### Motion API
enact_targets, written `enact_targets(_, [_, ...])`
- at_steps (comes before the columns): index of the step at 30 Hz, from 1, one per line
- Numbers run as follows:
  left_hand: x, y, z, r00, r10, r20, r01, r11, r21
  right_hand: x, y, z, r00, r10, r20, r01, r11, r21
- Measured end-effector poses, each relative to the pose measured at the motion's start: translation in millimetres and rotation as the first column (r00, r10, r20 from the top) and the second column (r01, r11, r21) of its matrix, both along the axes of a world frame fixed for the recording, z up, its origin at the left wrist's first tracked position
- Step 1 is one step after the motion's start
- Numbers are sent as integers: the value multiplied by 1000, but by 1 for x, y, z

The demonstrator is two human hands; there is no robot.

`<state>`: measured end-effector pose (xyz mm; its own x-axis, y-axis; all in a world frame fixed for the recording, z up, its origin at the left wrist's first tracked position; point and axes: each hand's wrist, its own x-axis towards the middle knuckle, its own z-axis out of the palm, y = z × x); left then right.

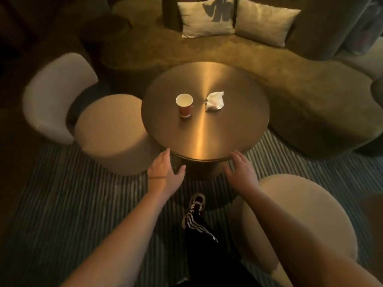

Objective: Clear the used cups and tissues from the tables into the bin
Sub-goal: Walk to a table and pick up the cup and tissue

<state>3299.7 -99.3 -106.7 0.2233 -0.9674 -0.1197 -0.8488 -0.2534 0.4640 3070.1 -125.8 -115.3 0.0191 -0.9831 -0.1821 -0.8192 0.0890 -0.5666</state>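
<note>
A red paper cup [184, 105] with a white inside stands upright on a round brass-coloured table [207, 139], left of centre. A crumpled white tissue [215, 101] lies to the cup's right, a short gap apart. My left hand [165, 168] hovers at the table's near edge on the left, fingers apart and empty. My right hand [241, 167] is at the near edge on the right, also spread and holding nothing. Both hands are well short of the cup and tissue. No bin is in view.
A beige chair [62, 104] with a round seat stands left of the table, and a round stool [296, 220] sits at the near right. A curved sofa [300, 96] with two pale cushions [238, 19] wraps behind. Striped carpet covers the floor; my leg and shoe [196, 206] are below.
</note>
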Motion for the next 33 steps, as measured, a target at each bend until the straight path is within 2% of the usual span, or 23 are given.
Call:
enact_targets(3, [3, -77, -8, 998, -67, 17, 67, 998, -21, 10, -70, -8, 999, -34, 9, 33, 999, 29])
enact_targets(7, [6, -175, -6, 997, -78, -21, 78, 997, -31, 20, -152, -11, 998, -56, 14, 54, 994, 96])
enact_targets(12, [16, -252, -21, 997, -57, -56, 56, 998, -18, 21, -224, -21, 998, -60, -16, 62, 987, 147])
enact_targets(20, [20, -320, -74, 985, 19, -172, -10, 999, 54, 28, -309, -55, 999, -10, -53, 20, 984, 180])
enact_targets(25, [35, -344, -95, 975, -49, -218, 55, 998, 22, 35, -363, -77, 982, 137, -133, -115, 980, 162])
enact_targets(30, [51, -367, -92, 959, -122, -255, 111, 992, -56, 37, -397, -101, 876, 359, -322, -288, 925, 246])
enact_targets(33, [59, -373, -87, 957, -160, -243, 152, 987, -51, 38, -394, -109, 875, 356, -328, -277, 924, 265])
